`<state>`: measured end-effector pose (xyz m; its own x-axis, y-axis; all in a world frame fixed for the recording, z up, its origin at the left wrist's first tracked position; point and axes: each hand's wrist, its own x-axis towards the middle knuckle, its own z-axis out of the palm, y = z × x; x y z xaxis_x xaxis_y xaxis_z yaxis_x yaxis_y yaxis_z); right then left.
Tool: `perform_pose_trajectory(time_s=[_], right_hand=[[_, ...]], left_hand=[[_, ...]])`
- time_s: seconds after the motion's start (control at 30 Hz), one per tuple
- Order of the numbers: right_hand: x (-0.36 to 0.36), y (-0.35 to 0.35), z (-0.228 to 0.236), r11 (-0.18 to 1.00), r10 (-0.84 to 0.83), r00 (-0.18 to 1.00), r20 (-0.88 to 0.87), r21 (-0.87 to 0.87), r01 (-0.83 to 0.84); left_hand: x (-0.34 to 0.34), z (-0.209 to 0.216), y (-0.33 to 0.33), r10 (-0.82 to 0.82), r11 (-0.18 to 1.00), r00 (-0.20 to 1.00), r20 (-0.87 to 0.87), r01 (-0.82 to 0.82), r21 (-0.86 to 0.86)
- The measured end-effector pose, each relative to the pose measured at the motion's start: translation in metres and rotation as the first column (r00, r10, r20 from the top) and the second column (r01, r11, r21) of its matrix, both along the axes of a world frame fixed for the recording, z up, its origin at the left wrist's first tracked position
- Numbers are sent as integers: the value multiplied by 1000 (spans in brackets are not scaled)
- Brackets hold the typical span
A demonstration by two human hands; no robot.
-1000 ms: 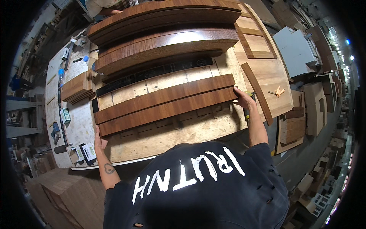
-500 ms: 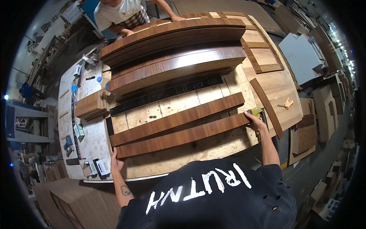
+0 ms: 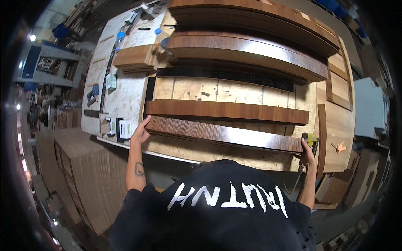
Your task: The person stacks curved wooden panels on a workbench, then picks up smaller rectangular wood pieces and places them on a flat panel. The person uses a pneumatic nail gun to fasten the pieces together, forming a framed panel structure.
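A long brown wood-grain board [image 3: 222,133] stretches between my two hands at the near side of the worktable, its top face catching glare. My left hand [image 3: 141,130] is closed on its left end, thumb along the edge. At the opposite end my right hand [image 3: 307,154] grips the board, its fingers partly hidden beneath. Just behind lies a second, similar board [image 3: 226,110], a narrow gap widening between them toward the right. Beside my right hand is a yellow-green tool [image 3: 310,139], partly covered; its kind is unclear.
Stacked long boards [image 3: 247,48] fill the far side, with a black strip [image 3: 226,78] before them. Shorter wood blocks [image 3: 134,57], small boxes [image 3: 125,129] and a drill-like tool [image 3: 93,93] lie left. A curved slat [image 3: 321,140] and orange clamp-like tool [image 3: 341,147] lie right.
My view has swung, shifting the table rightward and upward in the picture. The held board has tilted, showing more of its glossy face. The co-worker opposite has almost left the view.
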<state>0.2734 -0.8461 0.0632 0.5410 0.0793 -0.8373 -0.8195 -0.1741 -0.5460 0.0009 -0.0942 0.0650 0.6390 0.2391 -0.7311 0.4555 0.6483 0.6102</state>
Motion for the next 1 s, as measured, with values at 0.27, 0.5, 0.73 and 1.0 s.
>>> perform_pose_trajectory(time_s=[0.27,0.5,0.73,1.0], right_hand=[[-27,-21,-21,993,7,997,75,117,-16],[-30,-28,45,974,-95,987,127,215,66],[44,-1,130,996,-82,944,319,45,72],[223,43,188,1000,-14,838,545,24,1]], left_hand=[[-40,-7,2,43,999,998,42,-44,26],[-67,48,-21,53,996,987,152,-63,65],[22,115,-1,80,996,961,265,-90,28],[230,181,15,-182,974,902,392,111,197]])
